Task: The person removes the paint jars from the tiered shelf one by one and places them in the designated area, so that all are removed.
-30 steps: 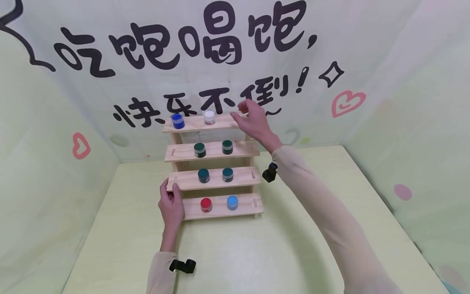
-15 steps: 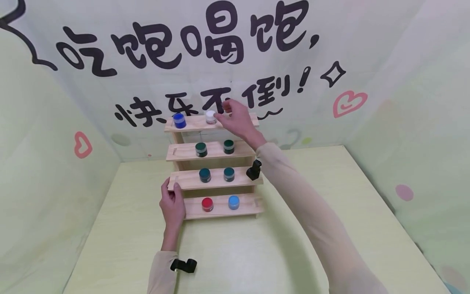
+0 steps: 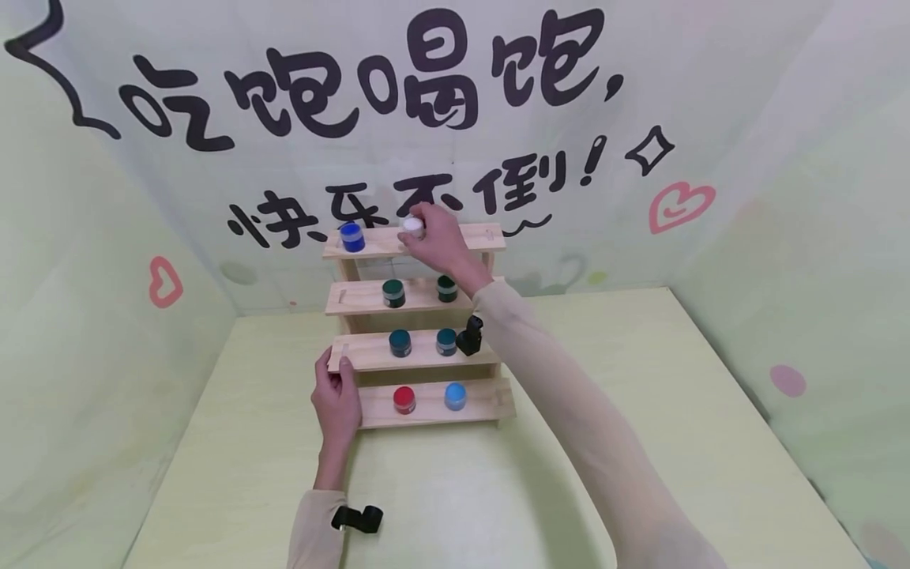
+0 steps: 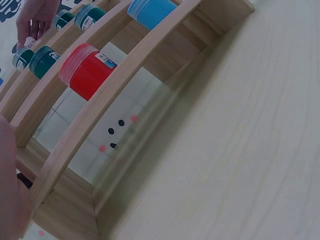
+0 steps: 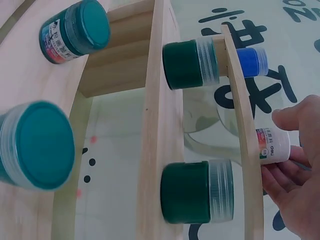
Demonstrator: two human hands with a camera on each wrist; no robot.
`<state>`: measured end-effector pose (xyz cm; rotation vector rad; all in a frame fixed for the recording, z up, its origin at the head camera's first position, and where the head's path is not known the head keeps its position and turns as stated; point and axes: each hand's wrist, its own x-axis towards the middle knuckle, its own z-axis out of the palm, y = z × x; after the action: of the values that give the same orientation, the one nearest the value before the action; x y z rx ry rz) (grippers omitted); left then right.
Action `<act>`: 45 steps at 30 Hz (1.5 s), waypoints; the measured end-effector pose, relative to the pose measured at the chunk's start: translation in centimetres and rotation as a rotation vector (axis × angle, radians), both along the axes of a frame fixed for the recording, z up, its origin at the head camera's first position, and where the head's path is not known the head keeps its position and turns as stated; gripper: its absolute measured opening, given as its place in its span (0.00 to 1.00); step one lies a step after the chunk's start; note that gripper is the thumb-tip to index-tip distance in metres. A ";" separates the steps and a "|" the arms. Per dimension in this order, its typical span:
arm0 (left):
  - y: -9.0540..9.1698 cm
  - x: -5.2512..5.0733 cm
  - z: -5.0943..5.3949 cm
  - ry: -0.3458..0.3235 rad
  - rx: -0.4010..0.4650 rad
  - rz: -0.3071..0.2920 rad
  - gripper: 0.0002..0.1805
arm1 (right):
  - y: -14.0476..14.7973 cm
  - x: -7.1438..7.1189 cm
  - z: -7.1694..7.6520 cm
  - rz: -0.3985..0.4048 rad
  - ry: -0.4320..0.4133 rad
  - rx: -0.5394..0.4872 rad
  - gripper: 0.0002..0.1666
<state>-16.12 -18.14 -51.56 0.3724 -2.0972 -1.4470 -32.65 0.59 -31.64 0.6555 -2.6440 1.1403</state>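
A stepped wooden rack (image 3: 419,393) carries small paint jars on its tiers. On the top tier my right hand (image 3: 439,241) has its fingers and thumb around a white paint jar (image 5: 273,145); the thumb's contact is hard to make out. My left hand (image 3: 336,403) grips the left end of the rack's second tier from the bottom. A blue paint jar (image 3: 351,237) stands at the top left. Dark green jars (image 3: 393,293) and teal jars (image 3: 400,343) fill the middle tiers. A red jar (image 4: 87,71) and a light blue jar (image 3: 455,396) stand on the lowest tier.
The rack stands on a pale wooden table (image 3: 441,490), near a back wall sheet (image 3: 284,166) printed with large black characters. Side sheets (image 3: 796,261) border the table. My right forearm passes over the table's right part.
My right hand has moved left along the top tier, from its right end to the white paint jar, and closed around it. My left hand keeps its grip on the rack.
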 end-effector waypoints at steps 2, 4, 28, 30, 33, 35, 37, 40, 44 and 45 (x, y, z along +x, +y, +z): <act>0.1 0.0 0.0 -0.003 0.000 0.003 0.23 | 0.0 0.0 -0.1 -0.008 0.018 0.030 0.26; 0.3 0.0 0.0 -0.008 -0.001 0.004 0.23 | 0.0 0.0 -0.3 -0.011 0.030 0.038 0.24; -0.1 0.0 -0.4 -0.012 0.010 -0.004 0.26 | 4.9 -0.2 -0.8 -0.132 0.148 -0.090 0.25; -0.1 0.0 -0.5 -0.011 0.010 -0.004 0.26 | 5.5 -0.2 -1.0 -0.140 0.138 -0.105 0.25; -0.1 -0.1 -0.5 -0.013 0.006 -0.001 0.26 | 6.5 -0.1 -1.2 -0.157 0.131 -0.120 0.24; -0.1 -0.1 -0.5 -0.014 0.003 0.000 0.26 | 7.2 -0.1 -1.4 -0.169 0.139 -0.126 0.24; 0.0 -0.1 -0.4 -0.025 0.007 -0.006 0.26 | 8.0 -0.1 -1.5 -0.186 0.149 -0.127 0.24; 0.0 -0.1 -0.4 -0.036 0.012 -0.014 0.27 | 9.0 0.0 -1.6 -0.206 0.161 -0.137 0.24; -0.1 -0.2 -0.6 -0.040 0.008 -0.007 0.27 | 10.3 0.0 -1.7 -0.220 0.163 -0.157 0.23; -0.1 -0.2 -0.6 -0.041 0.005 -0.006 0.27 | 10.6 0.0 -1.7 -0.223 0.162 -0.162 0.23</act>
<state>-16.35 -18.26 -52.20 0.4010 -2.1287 -1.4601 -32.66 11.19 -33.36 0.3930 -2.3882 1.1661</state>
